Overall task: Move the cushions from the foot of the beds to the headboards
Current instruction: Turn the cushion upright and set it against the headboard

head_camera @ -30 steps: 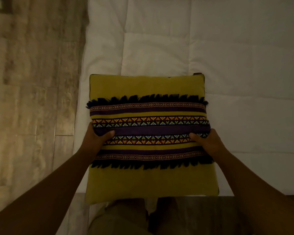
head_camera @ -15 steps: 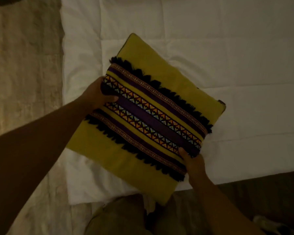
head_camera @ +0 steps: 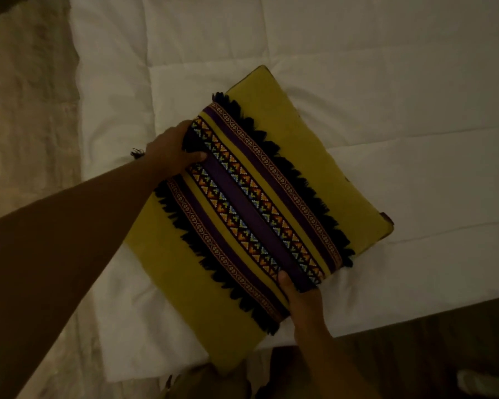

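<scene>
A square mustard-yellow cushion (head_camera: 308, 168) with purple woven bands and black fringe hangs turned diagonally over the corner of a bed with a white quilted cover (head_camera: 386, 82). My left hand (head_camera: 170, 151) grips its upper-left edge, thumb on the patterned band. At the lower-right edge my right hand (head_camera: 300, 298) holds the cushion, thumb on top. The headboard is out of view.
Beige tiled floor (head_camera: 26, 110) runs along the left of the bed. A dark wooden strip (head_camera: 444, 341) borders the bed's near edge at the lower right. My trousers (head_camera: 208, 381) show at the bottom centre, and a pale object (head_camera: 484, 383) lies at the bottom right corner.
The cushion was square-on to me a second ago; it has turned clockwise to a diagonal and shifted right and farther over the bed. Both hands kept their grip.
</scene>
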A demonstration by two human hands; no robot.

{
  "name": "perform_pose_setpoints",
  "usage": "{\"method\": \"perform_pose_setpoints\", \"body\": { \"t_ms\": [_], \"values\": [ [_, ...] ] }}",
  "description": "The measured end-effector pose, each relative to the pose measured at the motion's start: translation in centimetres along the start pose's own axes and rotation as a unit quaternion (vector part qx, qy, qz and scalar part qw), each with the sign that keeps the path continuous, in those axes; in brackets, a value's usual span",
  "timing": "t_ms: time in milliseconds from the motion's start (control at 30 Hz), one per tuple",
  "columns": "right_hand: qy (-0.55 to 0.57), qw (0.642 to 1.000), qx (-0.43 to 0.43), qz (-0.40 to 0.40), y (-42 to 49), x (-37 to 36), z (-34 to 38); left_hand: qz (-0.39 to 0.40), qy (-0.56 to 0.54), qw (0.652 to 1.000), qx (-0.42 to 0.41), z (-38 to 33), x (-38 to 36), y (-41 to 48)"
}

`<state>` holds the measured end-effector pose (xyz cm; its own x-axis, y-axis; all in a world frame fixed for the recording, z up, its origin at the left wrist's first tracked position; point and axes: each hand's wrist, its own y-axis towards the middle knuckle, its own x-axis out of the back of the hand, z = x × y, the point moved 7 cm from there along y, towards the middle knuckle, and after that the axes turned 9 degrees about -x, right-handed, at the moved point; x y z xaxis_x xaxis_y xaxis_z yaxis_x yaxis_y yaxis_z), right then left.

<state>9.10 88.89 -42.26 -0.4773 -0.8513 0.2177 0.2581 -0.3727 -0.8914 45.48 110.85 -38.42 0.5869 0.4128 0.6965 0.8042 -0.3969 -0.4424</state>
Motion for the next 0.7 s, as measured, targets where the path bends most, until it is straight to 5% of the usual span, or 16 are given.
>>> {"method": "perform_pose_setpoints", "body": {
  "t_ms": [133,233,467,700],
  "values": [
    [-0.006,0.999,-0.014,0.043,1.6,0.3,-0.2,-0.036,0.055,0.997,-0.03,1.0,-0.5,-0.1],
    [0.04,0.999,0.02,-0.018,1.9,2.2,-0.2,-0.055,0.071,0.995,-0.043,1.9,-0.5,-0.6],
    [-0.079,0.983,0.101,-0.135,1.7,8.2,4.1,-0.134,0.125,0.982,-0.055,0.9,0.0,-4.1],
    [-0.257,0.92,0.242,-0.171,2.0,10.1,16.5,-0.211,0.065,0.975,0.013,1.1,-1.9,-11.6]
  ]
}}
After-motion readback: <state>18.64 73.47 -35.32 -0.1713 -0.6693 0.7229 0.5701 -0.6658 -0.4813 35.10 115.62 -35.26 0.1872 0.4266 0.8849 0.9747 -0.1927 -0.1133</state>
